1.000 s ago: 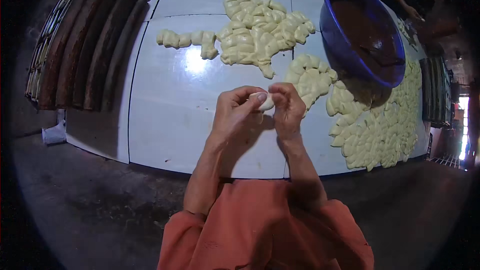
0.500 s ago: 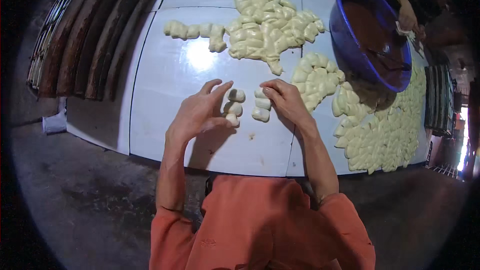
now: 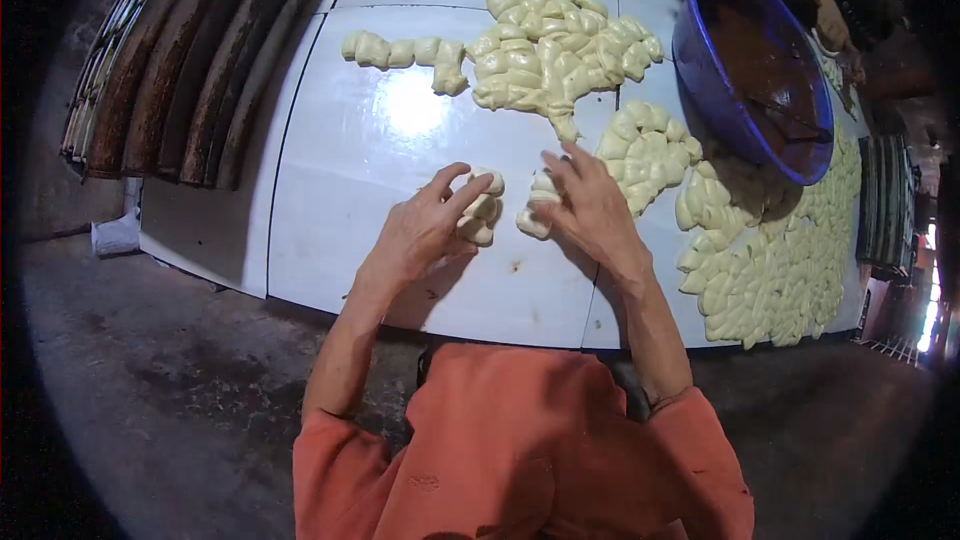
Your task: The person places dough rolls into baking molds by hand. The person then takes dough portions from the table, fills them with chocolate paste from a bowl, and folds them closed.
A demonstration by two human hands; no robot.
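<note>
Two short rows of pale dough pieces lie on the white table in front of me. My left hand (image 3: 424, 224) reaches over the left dough row (image 3: 478, 232), fingers apart and curved, fingertips at its upper pieces. On the other side, my right hand (image 3: 598, 215) spreads its fingers over the right dough row (image 3: 533, 226), thumb against it. Both hands partly cover the pieces. Beyond them sits a large cluster of glossy pale dough pieces (image 3: 545, 45), with a short branch of dough pieces (image 3: 400, 52) to its left.
More dough clusters (image 3: 770, 270) cover the table's right side. A blue tub (image 3: 705, 75) of brown liquid stands at the back right, beside another person's hand (image 3: 832, 25). Long dark curved troughs (image 3: 190, 60) are stacked at the left. The white table's (image 3: 330, 240) near edge lies before me.
My left hand has moved right and in over the left row. My right hand has opened from a pinch at the right row's top piece, its fingers now spread. The view has shifted slightly.
</note>
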